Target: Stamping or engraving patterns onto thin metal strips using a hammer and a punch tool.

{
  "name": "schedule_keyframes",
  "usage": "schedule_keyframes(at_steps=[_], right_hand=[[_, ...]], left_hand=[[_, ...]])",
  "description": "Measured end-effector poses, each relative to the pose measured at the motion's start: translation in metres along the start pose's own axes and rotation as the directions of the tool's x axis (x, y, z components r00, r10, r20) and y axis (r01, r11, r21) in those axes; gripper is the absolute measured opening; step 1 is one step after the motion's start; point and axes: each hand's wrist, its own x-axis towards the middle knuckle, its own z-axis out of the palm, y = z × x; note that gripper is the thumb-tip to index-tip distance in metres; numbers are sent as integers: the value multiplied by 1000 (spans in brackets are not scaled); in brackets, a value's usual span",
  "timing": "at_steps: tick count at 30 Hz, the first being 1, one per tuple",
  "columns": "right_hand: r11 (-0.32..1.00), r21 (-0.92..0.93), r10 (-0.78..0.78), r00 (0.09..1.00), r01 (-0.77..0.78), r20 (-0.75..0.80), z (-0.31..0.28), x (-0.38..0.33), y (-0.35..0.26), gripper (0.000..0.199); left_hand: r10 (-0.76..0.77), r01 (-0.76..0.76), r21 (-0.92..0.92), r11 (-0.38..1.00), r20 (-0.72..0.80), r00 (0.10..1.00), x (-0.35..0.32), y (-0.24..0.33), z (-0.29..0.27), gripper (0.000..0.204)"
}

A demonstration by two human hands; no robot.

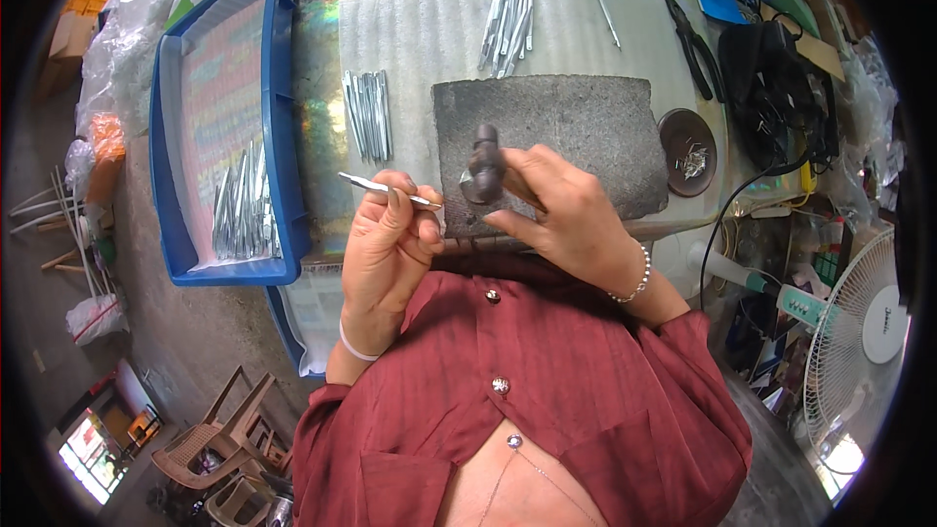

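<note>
My left hand [386,229] is closed, pinching a slim, pointed silver metal piece [376,185] between thumb and fingers beside the left edge of a dark grey slab [576,127]. My right hand [566,210] grips a hammer [486,166] whose dark, rounded head hangs over the slab's lower left part; its handle is mostly hidden in my fist. Beyond the slab lies a loose pile of similar silver pieces [508,24]. A neater row of them [367,117] rests to its left. On the right, a brown round dish [673,127] holds several tiny metal pins [694,161].
White foam sheeting [410,29] covers the table under the slab. At left stands a blue tray [293,117] with many silver pieces [244,205]. Black-handled pliers [695,49], a black bag [776,88] and a cable lie right. A white fan [854,332] stands lower right.
</note>
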Motion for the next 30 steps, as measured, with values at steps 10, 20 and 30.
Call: schedule_keyframes(at_steps=[10, 20, 30], right_hand=[[996, 70, 42, 997, -46, 58, -5, 10, 5, 36], [816, 508, 282, 957, -276, 67, -14, -10, 17, 30], [855, 482, 232, 972, -191, -27, -7, -11, 28, 30]], left_hand=[[247, -254, 674, 693, 109, 963, 4, -9, 9, 7], [298, -307, 836, 456, 182, 937, 15, -22, 10, 11], [287, -310, 855, 416, 200, 937, 15, -23, 13, 10]])
